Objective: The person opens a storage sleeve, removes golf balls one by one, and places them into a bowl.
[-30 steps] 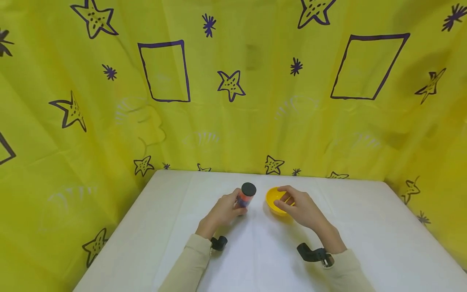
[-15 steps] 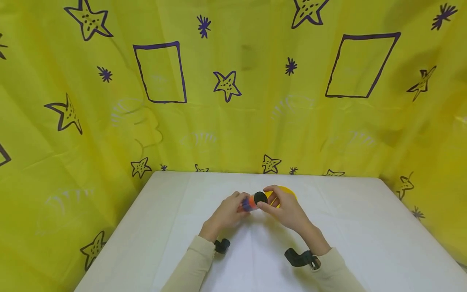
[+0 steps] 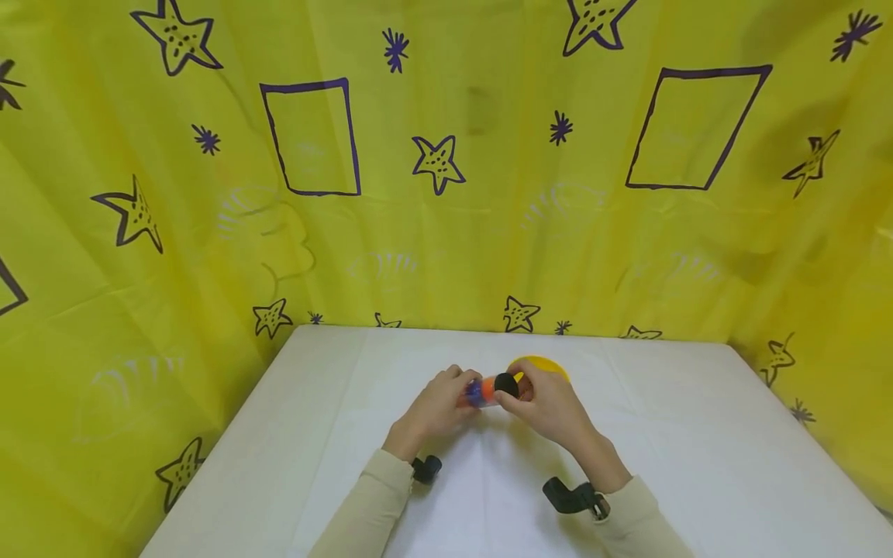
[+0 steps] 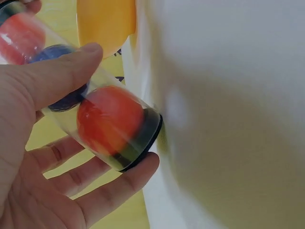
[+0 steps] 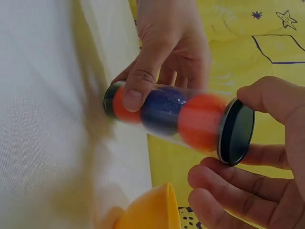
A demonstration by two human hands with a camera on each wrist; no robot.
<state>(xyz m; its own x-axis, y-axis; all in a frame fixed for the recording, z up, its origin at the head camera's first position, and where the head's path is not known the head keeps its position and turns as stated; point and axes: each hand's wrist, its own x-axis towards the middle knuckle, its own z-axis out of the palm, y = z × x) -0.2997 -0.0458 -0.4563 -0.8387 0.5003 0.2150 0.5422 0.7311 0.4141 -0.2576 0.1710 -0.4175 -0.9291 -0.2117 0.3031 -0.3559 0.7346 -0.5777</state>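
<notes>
Black cap (image 5: 238, 136) pinched by our right hand (image 3: 556, 407), our left hand (image 3: 434, 407) grips the tube (image 5: 164, 112), likely light, slick, surest held mid-barrel.

At the bottom of the head view, the beige-sleeved left arm (image 3: 367, 500) and beige-sleeved right arm (image 3: 638, 518) are angled inward. In the lower middle, the bare left hand (image 3: 436, 401) is curled in a grip, its thumb (image 4: 66, 72) set opposite the fingers (image 4: 116, 192); to its right, the bare right hand (image 3: 553, 404) is bent into a pinch.
</notes>
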